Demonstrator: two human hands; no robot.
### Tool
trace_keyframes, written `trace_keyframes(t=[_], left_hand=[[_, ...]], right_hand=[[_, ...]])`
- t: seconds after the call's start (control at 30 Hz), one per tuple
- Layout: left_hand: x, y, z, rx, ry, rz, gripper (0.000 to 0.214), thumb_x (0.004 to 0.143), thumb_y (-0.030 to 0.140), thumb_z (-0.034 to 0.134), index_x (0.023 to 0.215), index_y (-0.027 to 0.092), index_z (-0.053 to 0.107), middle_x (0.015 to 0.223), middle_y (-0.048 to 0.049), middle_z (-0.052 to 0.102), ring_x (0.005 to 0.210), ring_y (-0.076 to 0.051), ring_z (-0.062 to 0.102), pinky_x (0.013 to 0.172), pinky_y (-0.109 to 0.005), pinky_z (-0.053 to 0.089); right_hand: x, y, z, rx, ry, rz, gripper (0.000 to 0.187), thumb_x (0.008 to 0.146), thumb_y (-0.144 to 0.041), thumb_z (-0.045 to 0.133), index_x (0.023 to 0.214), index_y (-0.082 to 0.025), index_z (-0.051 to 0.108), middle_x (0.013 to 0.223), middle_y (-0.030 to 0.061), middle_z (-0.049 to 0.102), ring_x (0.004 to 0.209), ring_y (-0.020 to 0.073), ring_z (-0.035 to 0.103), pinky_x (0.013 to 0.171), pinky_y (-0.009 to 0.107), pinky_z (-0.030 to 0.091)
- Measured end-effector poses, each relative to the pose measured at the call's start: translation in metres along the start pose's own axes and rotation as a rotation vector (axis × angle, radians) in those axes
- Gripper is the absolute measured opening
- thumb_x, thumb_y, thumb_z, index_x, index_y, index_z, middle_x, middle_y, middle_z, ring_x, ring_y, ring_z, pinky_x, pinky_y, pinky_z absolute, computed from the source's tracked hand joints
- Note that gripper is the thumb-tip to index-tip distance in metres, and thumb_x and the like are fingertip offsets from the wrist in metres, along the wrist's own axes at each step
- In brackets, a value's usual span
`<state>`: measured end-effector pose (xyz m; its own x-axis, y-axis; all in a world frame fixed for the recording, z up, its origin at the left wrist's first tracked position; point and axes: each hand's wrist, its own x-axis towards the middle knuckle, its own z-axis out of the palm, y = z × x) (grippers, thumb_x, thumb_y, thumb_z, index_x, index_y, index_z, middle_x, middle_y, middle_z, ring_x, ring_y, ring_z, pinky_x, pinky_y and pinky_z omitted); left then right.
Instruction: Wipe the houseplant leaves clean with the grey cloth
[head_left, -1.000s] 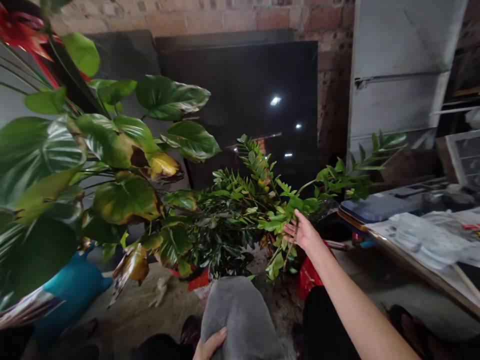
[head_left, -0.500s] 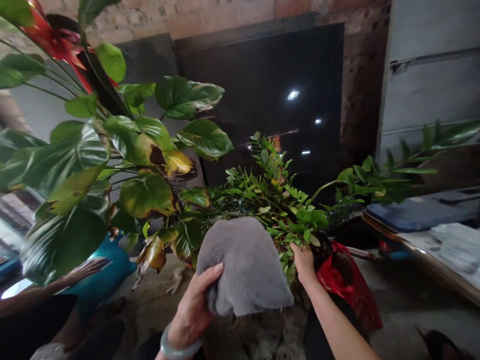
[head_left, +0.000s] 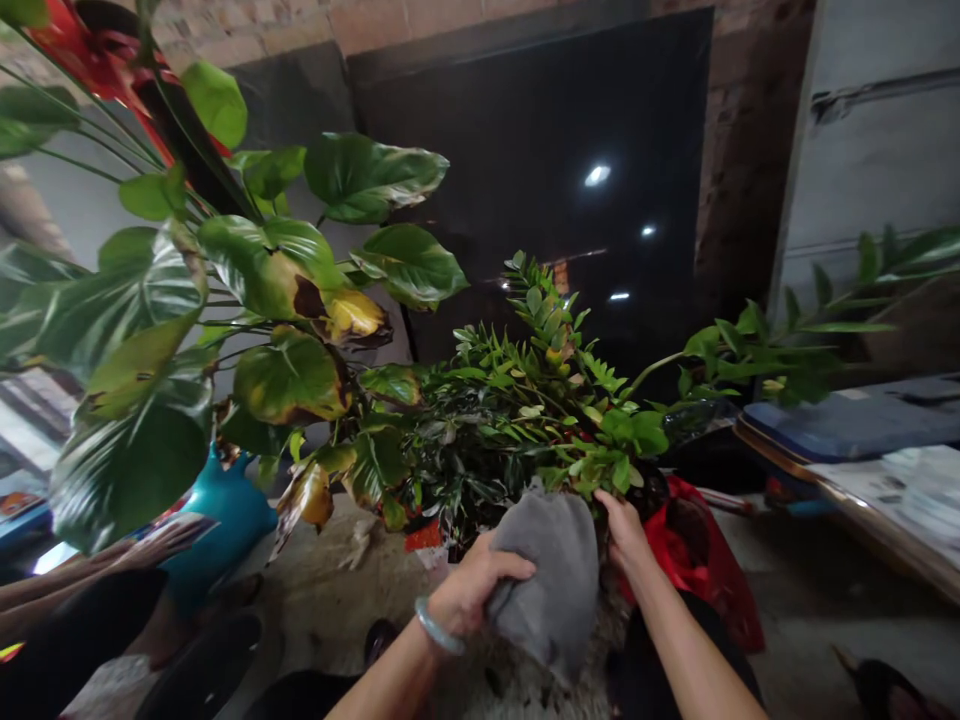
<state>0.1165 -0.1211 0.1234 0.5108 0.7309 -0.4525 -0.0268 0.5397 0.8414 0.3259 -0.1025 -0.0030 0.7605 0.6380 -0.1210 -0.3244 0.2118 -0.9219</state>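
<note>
My left hand, with a pale bangle on its wrist, grips a soft grey cloth, thumb on top and the other fingers hidden beneath. The cloth hangs in front of a low, leafy green plant. Just right of the cloth, my right hand is closed at the plant's lower edge, its fingertips pinching among the leaves; the exact hold is partly hidden. On the left rises a tall plant with broad green leaves, some yellowed and brown at the edges.
A red plastic bag stands beside my right forearm. To the right is a table with items on it. Another person's hands are at the left, by a teal container. Behind the plants stands a dark glossy panel.
My left hand has moved right with the grey cloth, which is now turned and hangs lower, closer to my right hand. My right hand stays by the leaves. The view has shifted slightly.
</note>
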Motion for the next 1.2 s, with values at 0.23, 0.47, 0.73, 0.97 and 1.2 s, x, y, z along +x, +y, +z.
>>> trace_keyframes(t=[0.23,0.47,0.73,0.97,1.2], left_hand=[[-0.013,0.082,0.01,-0.174,0.029,0.451,0.051,0.044,0.029,0.083,0.09,0.014,0.07,0.093,-0.0077,0.074,0.092,-0.03,0.066,0.073,-0.032,0.053],[0.022,0.019,0.002,-0.18,0.166,0.137,0.043,0.047,0.026,0.084,0.085,0.011,0.069,0.073,-0.0087,0.073,0.067,-0.024,0.068,0.069,-0.035,0.054],[-0.015,0.037,-0.014,-0.093,0.05,0.229,0.04,0.043,0.027,0.086,0.078,0.013,0.073,0.077,-0.0056,0.075,0.068,-0.021,0.066,0.066,-0.028,0.052],[0.03,0.05,-0.004,-0.276,0.211,0.274,0.036,0.051,0.021,0.082,0.083,0.01,0.07,0.074,-0.0077,0.073,0.063,-0.02,0.066,0.067,-0.032,0.054],[-0.013,-0.008,-0.031,-0.107,0.066,0.006,0.038,0.043,0.022,0.087,0.077,0.011,0.073,0.071,-0.009,0.074,0.063,-0.023,0.067,0.064,-0.031,0.052]], right_hand=[[-0.01,-0.02,0.001,0.094,-0.006,0.083,0.014,0.053,-0.029,0.069,0.066,-0.024,0.065,0.06,-0.0024,0.069,0.066,0.0228,0.066,0.058,0.032,0.053],[-0.015,-0.031,0.001,0.109,-0.02,0.093,0.019,0.047,-0.031,0.07,0.063,-0.023,0.063,0.063,0.0,0.07,0.074,0.0235,0.067,0.064,0.032,0.052],[-0.018,-0.034,0.002,0.119,-0.039,0.168,0.022,0.05,-0.031,0.071,0.069,-0.02,0.066,0.058,0.0001,0.067,0.053,0.0212,0.062,0.051,0.032,0.048],[-0.022,-0.036,0.015,0.156,-0.044,0.166,0.019,0.05,-0.027,0.07,0.068,-0.022,0.065,0.06,-0.0013,0.069,0.053,0.0196,0.063,0.054,0.032,0.052],[-0.021,-0.038,0.006,0.161,-0.052,0.186,0.021,0.051,-0.03,0.071,0.068,-0.02,0.067,0.056,0.0002,0.068,0.061,0.0251,0.068,0.058,0.036,0.055]])
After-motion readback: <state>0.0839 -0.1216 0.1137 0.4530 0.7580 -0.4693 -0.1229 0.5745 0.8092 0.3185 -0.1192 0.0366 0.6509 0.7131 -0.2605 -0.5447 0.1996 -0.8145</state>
